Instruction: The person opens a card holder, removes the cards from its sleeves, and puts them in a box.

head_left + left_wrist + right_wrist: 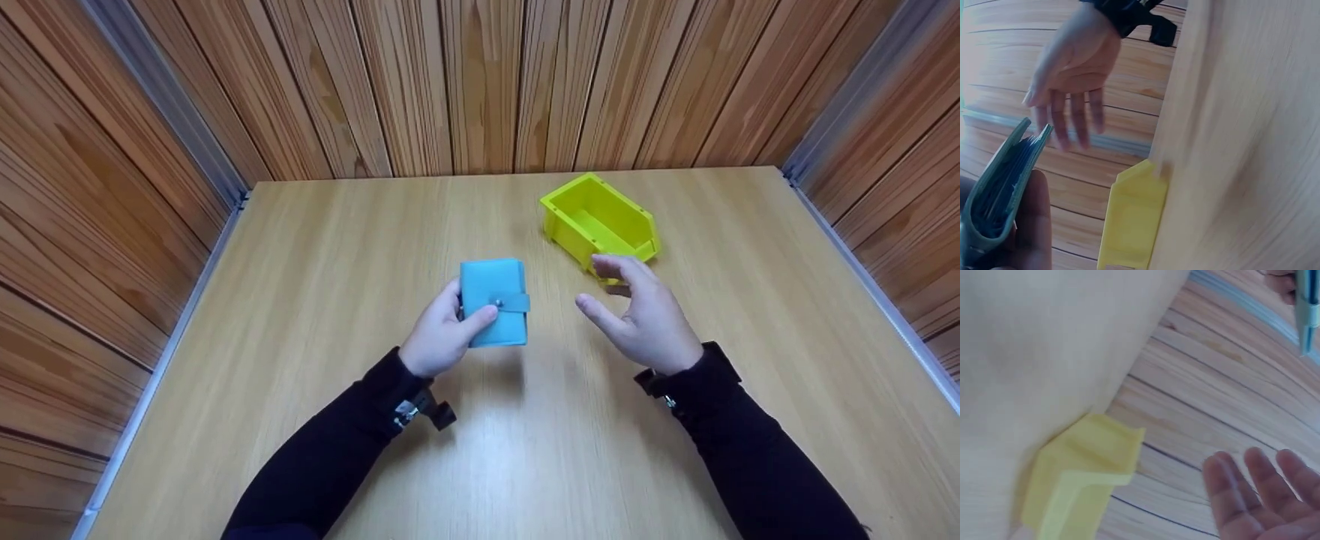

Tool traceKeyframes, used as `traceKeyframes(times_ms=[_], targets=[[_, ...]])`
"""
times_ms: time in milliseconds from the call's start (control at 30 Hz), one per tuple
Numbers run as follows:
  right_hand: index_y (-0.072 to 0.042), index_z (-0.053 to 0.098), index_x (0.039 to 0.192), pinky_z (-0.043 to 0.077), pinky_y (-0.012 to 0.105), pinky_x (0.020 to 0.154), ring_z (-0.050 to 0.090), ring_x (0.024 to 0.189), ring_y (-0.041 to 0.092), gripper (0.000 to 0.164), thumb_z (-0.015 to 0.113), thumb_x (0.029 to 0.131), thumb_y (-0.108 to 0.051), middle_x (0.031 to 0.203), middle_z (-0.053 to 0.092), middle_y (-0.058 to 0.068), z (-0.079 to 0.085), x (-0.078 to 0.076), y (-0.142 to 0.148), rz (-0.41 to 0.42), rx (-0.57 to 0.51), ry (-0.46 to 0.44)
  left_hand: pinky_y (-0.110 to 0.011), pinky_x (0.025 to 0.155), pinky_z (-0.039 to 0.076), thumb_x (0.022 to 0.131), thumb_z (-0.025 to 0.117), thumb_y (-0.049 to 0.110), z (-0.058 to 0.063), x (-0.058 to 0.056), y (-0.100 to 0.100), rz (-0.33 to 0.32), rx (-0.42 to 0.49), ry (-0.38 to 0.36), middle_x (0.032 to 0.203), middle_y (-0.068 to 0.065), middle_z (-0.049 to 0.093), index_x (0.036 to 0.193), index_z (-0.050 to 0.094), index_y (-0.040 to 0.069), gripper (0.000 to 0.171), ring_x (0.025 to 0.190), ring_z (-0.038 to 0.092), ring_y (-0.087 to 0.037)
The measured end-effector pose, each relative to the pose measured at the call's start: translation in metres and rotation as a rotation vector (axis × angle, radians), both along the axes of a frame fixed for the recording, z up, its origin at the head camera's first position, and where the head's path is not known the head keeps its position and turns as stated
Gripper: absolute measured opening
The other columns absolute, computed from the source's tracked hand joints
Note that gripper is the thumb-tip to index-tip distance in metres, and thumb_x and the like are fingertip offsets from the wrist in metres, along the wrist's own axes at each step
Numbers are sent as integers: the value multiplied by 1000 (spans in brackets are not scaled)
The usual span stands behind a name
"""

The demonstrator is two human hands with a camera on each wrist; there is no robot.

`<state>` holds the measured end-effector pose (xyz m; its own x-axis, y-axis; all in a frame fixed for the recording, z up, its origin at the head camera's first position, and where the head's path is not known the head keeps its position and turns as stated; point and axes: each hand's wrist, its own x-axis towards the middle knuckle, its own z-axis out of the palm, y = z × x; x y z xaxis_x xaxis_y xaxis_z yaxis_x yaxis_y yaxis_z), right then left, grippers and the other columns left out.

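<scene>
A small light-blue card holder [493,279] with a snap strap across its right side is held above the table by my left hand [440,335]. The thumb lies on its front cover and the fingers go behind it. In the left wrist view the card holder [1000,194] appears edge-on, thin leaves showing between its covers. My right hand [656,321] hovers to the right of it, fingers apart and slightly bent, touching nothing. In the right wrist view, the right hand's fingers [1261,475] are extended with nothing in them.
A yellow-green plastic bin [581,247] stands on the wooden table [337,247] at the back right, beyond my right hand and partly overlapped by its fingers in the head view. Wood-plank walls [480,82] enclose the table at the back and both sides.
</scene>
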<state>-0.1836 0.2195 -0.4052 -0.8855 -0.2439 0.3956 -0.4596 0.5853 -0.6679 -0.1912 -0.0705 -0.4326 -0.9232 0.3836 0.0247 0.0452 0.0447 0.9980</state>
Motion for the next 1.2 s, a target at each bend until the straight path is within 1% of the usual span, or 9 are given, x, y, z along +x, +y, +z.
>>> traceKeyframes(times_ms=[67, 167, 267, 400, 533, 633, 867, 1033, 1200], targets=[[-12, 56, 132, 55, 40, 90, 57, 110, 22, 53, 73, 88, -36, 123, 58, 4, 4, 2, -7, 20, -32, 52, -45, 97, 51, 97, 62, 31, -2, 1, 5, -15, 18, -10, 137, -11, 52, 147, 33, 13, 61, 123, 57, -28], [-11, 58, 129, 58, 36, 80, 58, 101, 22, 50, 77, 86, -28, 116, 58, 5, 7, 6, -19, 89, -42, 141, -45, 94, 53, 98, 61, 26, -7, 1, 11, -23, 39, -26, 135, -14, 53, 146, 34, 10, 58, 120, 59, -29], [-8, 59, 127, 58, 32, 73, 60, 90, 20, 50, 79, 84, -23, 113, 59, 6, 5, 9, -31, 152, 19, 222, -44, 91, 55, 98, 61, 24, -12, 0, 15, -24, 41, -35, 133, -16, 53, 144, 35, 8, 55, 117, 61, -31], [-5, 62, 125, 56, 28, 67, 60, 81, 15, 50, 81, 82, -23, 110, 60, 6, -3, 11, -42, 179, 142, 286, -42, 89, 56, 99, 59, 22, -19, -1, 19, -25, 27, -25, 131, -18, 55, 143, 36, 6, 52, 114, 62, -30], [-4, 66, 123, 56, 26, 71, 57, 86, 13, 50, 81, 82, -27, 109, 61, 6, -13, 12, -50, 178, 246, 317, -41, 90, 55, 101, 55, 21, -25, -1, 23, -23, 13, -10, 130, -18, 56, 143, 36, 4, 49, 115, 62, -29], [-5, 67, 122, 56, 26, 77, 55, 91, 15, 48, 80, 82, -28, 107, 60, 6, -19, 11, -53, 176, 278, 341, -41, 93, 54, 101, 54, 20, -28, -1, 24, -22, 5, -13, 131, -16, 57, 143, 38, 5, 47, 117, 60, -27], [-6, 72, 117, 56, 31, 80, 55, 95, 19, 42, 80, 83, -29, 101, 61, 7, -30, 9, -57, 158, 229, 355, -40, 91, 55, 101, 54, 21, -33, 1, 27, -15, 12, 3, 129, -15, 58, 141, 39, 5, 46, 115, 62, -27], [-8, 74, 112, 53, 29, 75, 54, 91, 17, 37, 79, 83, -30, 98, 60, 5, -37, 7, -59, 133, 180, 340, -38, 85, 57, 101, 54, 17, -37, 0, 28, 6, 33, 21, 124, -18, 60, 139, 40, 1, 44, 108, 65, -29], [-10, 74, 105, 51, 27, 68, 54, 85, 15, 28, 79, 84, -28, 95, 60, 4, -40, 4, -61, 124, 136, 336, -39, 85, 57, 100, 55, 13, -38, 0, 30, -3, 68, 11, 123, -20, 61, 138, 40, -2, 44, 107, 66, -32]])
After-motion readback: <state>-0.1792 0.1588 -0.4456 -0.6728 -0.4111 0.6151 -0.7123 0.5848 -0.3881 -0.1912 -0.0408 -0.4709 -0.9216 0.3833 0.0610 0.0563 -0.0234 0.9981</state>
